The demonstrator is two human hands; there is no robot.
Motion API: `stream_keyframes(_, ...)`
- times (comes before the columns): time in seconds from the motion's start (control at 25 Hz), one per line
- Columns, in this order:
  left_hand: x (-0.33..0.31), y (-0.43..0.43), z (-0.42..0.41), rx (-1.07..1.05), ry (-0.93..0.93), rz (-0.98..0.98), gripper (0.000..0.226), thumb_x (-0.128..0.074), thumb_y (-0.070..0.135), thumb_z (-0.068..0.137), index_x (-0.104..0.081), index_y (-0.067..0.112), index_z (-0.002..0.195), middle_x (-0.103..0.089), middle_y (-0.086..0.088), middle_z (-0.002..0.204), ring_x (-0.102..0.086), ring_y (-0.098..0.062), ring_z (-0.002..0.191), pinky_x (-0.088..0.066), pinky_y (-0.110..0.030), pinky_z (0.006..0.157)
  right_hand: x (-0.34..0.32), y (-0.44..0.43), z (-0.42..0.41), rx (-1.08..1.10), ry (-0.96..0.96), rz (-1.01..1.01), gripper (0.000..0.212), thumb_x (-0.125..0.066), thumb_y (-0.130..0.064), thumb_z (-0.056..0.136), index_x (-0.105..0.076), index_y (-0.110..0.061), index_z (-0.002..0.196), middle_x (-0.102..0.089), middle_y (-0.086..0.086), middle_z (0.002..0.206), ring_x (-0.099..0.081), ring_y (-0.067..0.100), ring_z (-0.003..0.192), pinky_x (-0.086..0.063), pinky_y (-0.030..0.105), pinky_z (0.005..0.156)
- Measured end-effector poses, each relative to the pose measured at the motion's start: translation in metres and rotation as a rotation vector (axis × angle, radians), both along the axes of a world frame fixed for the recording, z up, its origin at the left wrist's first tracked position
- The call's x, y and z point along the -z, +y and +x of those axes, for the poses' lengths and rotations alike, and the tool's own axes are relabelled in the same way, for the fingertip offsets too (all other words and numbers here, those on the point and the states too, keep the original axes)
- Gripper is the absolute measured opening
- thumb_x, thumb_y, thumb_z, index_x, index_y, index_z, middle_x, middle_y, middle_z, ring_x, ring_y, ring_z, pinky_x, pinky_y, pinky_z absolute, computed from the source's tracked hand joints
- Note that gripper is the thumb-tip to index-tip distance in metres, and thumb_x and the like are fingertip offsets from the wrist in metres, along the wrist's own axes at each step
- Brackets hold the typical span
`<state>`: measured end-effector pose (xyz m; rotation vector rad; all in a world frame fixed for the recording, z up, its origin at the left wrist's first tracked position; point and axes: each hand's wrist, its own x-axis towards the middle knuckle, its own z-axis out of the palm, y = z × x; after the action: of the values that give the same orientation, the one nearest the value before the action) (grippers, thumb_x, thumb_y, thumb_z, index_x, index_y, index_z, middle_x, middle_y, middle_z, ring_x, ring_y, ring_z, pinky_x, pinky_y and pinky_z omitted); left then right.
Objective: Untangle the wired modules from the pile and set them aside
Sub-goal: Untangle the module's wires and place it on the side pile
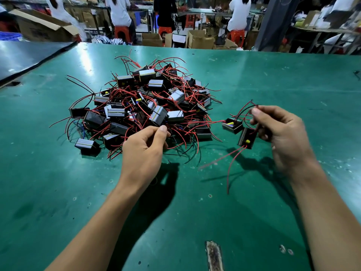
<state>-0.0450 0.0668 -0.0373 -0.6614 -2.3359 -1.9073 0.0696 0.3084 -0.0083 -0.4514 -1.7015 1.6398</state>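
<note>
1. Head view: the large pile of small black box-shaped modules with red and black wires (144,106) lies on the green table (263,75), far left.
2. The right hand (281,133) pinches thin wires; two black modules (247,138) hang below its fingers (256,111), lifted just right of the pile to free them.
3. The left hand (144,151), fingers curled at the near edge of the pile, seems to pinch a stretched red wire (195,122), probably to hold the pile back.

A big pile (144,106) of small black boxes and red strands sits on a green table (195,212). The left hand (144,145) pinches a red wire (173,146) at the pile's near edge. The right hand (281,130), beside the pile, pinches wires (242,110), and two modules (232,125) hang from them.
</note>
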Motion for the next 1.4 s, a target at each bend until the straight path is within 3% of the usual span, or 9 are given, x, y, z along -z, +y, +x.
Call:
stream_keyframes(0.2,0.004,0.001,0.001,0.061,-0.009,-0.072,0.031,-0.057,0.032,0.098,-0.072,0.018,0.075,-0.063,-0.007,0.062,-0.049,-0.013,0.052,-0.038,-0.031,0.048,0.015,0.026,0.004,0.481,-0.352,0.289,0.013,-0.073,-0.035,0.08,-0.077,-0.023,0.084,-0.074,-0.003,0.079,-0.069,0.017,0.078,-0.058,0.045,0.086)
stream_keyframes(0.32,0.005,0.002,0.002,0.112,0.012,-0.127,0.032,-0.057,0.033,0.098,-0.07,0.016,0.074,-0.06,-0.003,0.056,-0.045,-0.009,0.046,-0.036,-0.026,0.046,0.019,0.03,0.008,0.556,-0.538,0.344,0.023,-0.073,-0.032,0.08,-0.077,-0.021,0.099,-0.075,0.003,0.091,-0.07,0.027,0.095,-0.055,0.04,0.088)
stream_keyframes(0.44,0.007,0.004,0.002,0.127,0.037,-0.198,0.03,-0.057,0.033,0.098,-0.072,0.017,0.077,-0.066,-0.003,0.062,-0.052,-0.012,0.05,-0.042,-0.031,0.049,0.017,0.02,0.006,0.632,-0.698,0.495,0.062,-0.073,-0.02,0.078,-0.055,-0.02,0.138,-0.059,0.01,0.128,-0.061,0.032,0.106,-0.048,0.04,0.091)
stream_keyframes(0.52,0.009,0.005,0.002,0.134,0.049,-0.224,0.03,-0.057,0.033,0.098,-0.072,0.015,0.078,-0.067,-0.006,0.064,-0.057,-0.019,0.054,-0.047,-0.035,0.056,0.016,0.003,0.0,0.651,-0.541,0.667,0.075,-0.069,-0.012,0.08,-0.041,-0.015,0.148,-0.045,0.014,0.134,-0.056,0.03,0.097,-0.045,0.037,0.086)
stream_keyframes(0.6,0.013,0.006,0.002,0.13,0.062,-0.256,0.03,-0.058,0.033,0.097,-0.072,0.015,0.079,-0.066,-0.009,0.064,-0.059,-0.024,0.06,-0.047,-0.039,0.061,0.02,-0.018,-0.01,0.471,-0.331,0.807,0.06,-0.068,-0.009,0.084,-0.051,-0.013,0.142,-0.053,0.01,0.125,-0.056,0.021,0.089,-0.047,0.031,0.087)
stream_keyframes(0.76,0.016,0.006,-0.001,0.135,0.07,-0.306,0.029,-0.058,0.035,0.097,-0.072,0.018,0.078,-0.066,-0.003,0.063,-0.058,-0.016,0.056,-0.05,-0.038,0.063,0.04,-0.033,-0.026,0.042,-0.512,0.615,0.05,-0.069,-0.022,0.092,-0.056,-0.016,0.14,-0.065,0.004,0.126,-0.062,0.015,0.103,-0.042,0.022,0.096)
stream_keyframes(1.16,0.017,0.003,-0.007,0.132,-0.053,-0.253,0.01,-0.063,0.022,0.094,-0.067,0.021,0.086,-0.072,0.002,0.071,-0.066,-0.013,0.051,-0.05,-0.021,0.055,0.05,0.027,-0.014,0.459,-0.726,0.453,0.063,-0.066,-0.033,0.092,-0.048,-0.01,0.147,-0.058,0.02,0.136,-0.054,0.035,0.126,-0.039,0.038,0.107)
stream_keyframes(1.28,0.017,0.004,-0.007,0.138,-0.078,-0.232,0.007,-0.063,0.022,0.094,-0.065,0.02,0.087,-0.073,-0.001,0.076,-0.067,-0.016,0.053,-0.054,-0.028,0.061,0.049,0.004,-0.019,0.474,-0.578,0.587,0.052,-0.068,-0.026,0.09,-0.056,-0.011,0.139,-0.058,0.014,0.13,-0.059,0.03,0.112,-0.043,0.041,0.105)
stream_keyframes(1.4,0.017,0.005,-0.007,0.128,-0.072,-0.22,0.006,-0.064,0.021,0.093,-0.066,0.018,0.088,-0.073,-0.003,0.078,-0.064,-0.013,0.054,-0.054,-0.026,0.059,0.049,-0.039,-0.031,0.253,-0.306,0.69,0.026,-0.07,-0.019,0.088,-0.071,-0.018,0.114,-0.067,-0.001,0.103,-0.059,0.006,0.086,-0.048,0.021,0.09)
